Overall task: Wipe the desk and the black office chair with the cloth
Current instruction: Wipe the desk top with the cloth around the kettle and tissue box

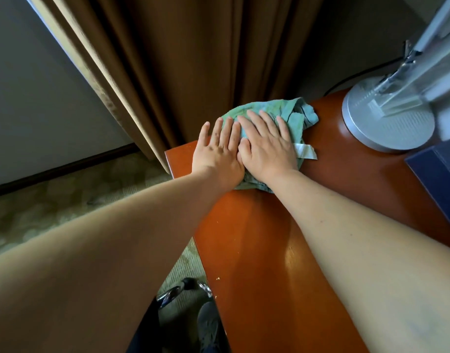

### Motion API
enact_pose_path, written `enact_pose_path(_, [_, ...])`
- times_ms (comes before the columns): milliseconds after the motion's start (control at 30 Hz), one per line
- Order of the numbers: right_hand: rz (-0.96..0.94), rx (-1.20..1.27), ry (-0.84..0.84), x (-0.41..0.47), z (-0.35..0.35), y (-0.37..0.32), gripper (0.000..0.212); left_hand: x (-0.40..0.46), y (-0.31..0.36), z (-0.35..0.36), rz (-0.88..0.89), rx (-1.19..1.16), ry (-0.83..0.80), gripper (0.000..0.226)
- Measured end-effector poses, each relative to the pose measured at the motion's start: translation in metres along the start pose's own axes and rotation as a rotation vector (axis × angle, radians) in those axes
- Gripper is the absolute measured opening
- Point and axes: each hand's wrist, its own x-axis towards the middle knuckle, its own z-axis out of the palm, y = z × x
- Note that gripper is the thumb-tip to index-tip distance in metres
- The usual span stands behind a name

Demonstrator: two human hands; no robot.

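A crumpled green cloth (274,115) lies at the far left corner of a reddish-brown wooden bench (264,250), pinned flat under both hands. The right hand (267,146) presses on the cloth's middle with fingers straight and spread; the left hand (218,151) lies just beside it, fingers straight, partly on the cloth and partly on the bench edge. A white tag (306,151) sticks out from the cloth at right. Further right stands a silver lamp base (386,123), with a dark blue box (437,174) near it. Brown curtains (180,59) hang behind. Below the bench's left edge, chrome legs of the office chair (173,294) show above patterned carpet (66,200).
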Motion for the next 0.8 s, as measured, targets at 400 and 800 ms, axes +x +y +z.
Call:
enact_pose_path(400, [0.045,0.037,-0.010,-0.124,-0.004,-0.012,0.061,-0.106,0.039,0.022,0.039,-0.001,-0.010,0.066])
enact_pose_path(800, [0.035,-0.006,-0.016,-0.180,-0.001,-0.019,0.062,-0.159,0.049,0.034,0.101,-0.010,0.027,0.066])
